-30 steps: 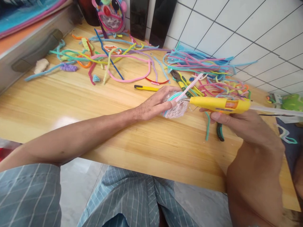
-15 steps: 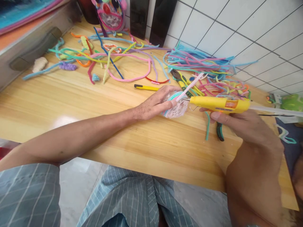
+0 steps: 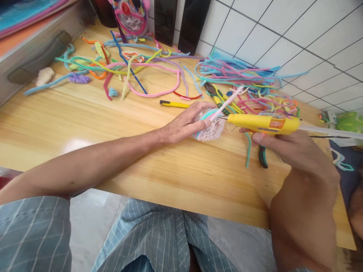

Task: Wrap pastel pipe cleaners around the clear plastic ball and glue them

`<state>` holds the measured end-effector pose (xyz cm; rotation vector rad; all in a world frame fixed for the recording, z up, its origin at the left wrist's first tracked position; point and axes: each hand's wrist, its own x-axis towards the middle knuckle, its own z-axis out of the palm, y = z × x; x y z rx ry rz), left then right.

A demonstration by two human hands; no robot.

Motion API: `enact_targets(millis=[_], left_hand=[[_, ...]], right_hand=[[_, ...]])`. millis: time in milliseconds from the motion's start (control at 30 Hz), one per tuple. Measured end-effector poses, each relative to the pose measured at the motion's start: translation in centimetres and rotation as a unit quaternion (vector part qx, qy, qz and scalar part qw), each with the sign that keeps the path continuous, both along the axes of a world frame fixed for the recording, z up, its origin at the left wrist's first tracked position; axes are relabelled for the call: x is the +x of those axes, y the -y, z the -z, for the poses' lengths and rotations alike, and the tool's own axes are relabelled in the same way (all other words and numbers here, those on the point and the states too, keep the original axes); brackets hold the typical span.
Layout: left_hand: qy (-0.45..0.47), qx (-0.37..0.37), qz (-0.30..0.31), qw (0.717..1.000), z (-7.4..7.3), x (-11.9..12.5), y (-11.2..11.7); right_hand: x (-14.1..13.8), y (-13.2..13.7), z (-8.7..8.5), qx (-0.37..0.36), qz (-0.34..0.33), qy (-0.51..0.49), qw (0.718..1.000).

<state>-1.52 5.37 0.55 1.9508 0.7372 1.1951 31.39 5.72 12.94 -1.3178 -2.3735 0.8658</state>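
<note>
My left hand [image 3: 190, 122] grips a small, round, whitish piece [image 3: 211, 130] with pink and turquoise strips along its upper edge; its exact kind is unclear. From that edge a pale pink pipe cleaner [image 3: 229, 101] sticks up to the right, pressed under my left thumb and fingers. A yellow hot glue gun [image 3: 255, 121] is in my right hand [image 3: 283, 145], with a clear glue stick [image 3: 326, 130] out of its back. The nozzle meets the round piece's edge near the pink pipe cleaner; whether it touches is hard to tell.
Yellow-handled pliers [image 3: 217, 99] and a yellow cutter [image 3: 174, 104] lie just behind my hands. A blue and pink pipe cleaner bundle [image 3: 238, 71] rests by the tiled wall. Loose pipe cleaners [image 3: 154, 67] spread across the back left. A dark green handle [image 3: 263, 156] lies below the glue gun.
Hardly anything differs. The view has shifted very slightly, while both hands, the glue gun and the round piece keep nearly the same positions.
</note>
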Motion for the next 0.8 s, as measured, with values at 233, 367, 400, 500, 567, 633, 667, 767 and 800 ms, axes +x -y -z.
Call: enact_targets(millis=[233, 367, 400, 500, 567, 633, 667, 767, 800], left_hand=[[-0.003, -0.005, -0.006, 1.0, -0.1, 0.0, 0.2], [-0.006, -0.001, -0.009, 1.0, -0.2, 0.0, 0.3], [-0.006, 0.0, -0.01, 1.0, -0.3, 0.0, 0.3], [-0.009, 0.0, -0.012, 1.0, -0.3, 0.0, 0.3], [-0.011, -0.004, -0.017, 1.0, -0.4, 0.0, 0.4], [-0.015, -0.012, -0.023, 1.0, -0.4, 0.0, 0.5], [-0.02, -0.018, -0.027, 0.999, -0.5, 0.0, 0.6], [-0.033, -0.034, -0.035, 0.998, -0.7, 0.0, 0.9], [-0.035, -0.036, -0.036, 0.998, -0.7, 0.0, 1.0]], right_hand=[[0.2, 0.1, 0.2, -0.006, 0.004, -0.007, 1.0], [-0.1, 0.1, -0.2, -0.017, 0.023, 0.012, 1.0], [-0.2, 0.2, -0.3, -0.02, 0.028, 0.015, 0.999], [-0.6, 0.3, -0.6, -0.026, 0.05, 0.022, 0.998], [-0.8, 0.4, -0.8, -0.028, 0.062, 0.018, 0.998], [-0.7, 0.6, -1.0, -0.027, 0.074, 0.007, 0.997], [-0.6, 0.7, -1.1, -0.031, 0.081, -0.004, 0.996], [0.6, 1.1, -1.1, -0.049, 0.111, -0.068, 0.99], [1.4, 1.3, -0.9, -0.051, 0.129, -0.097, 0.986]])
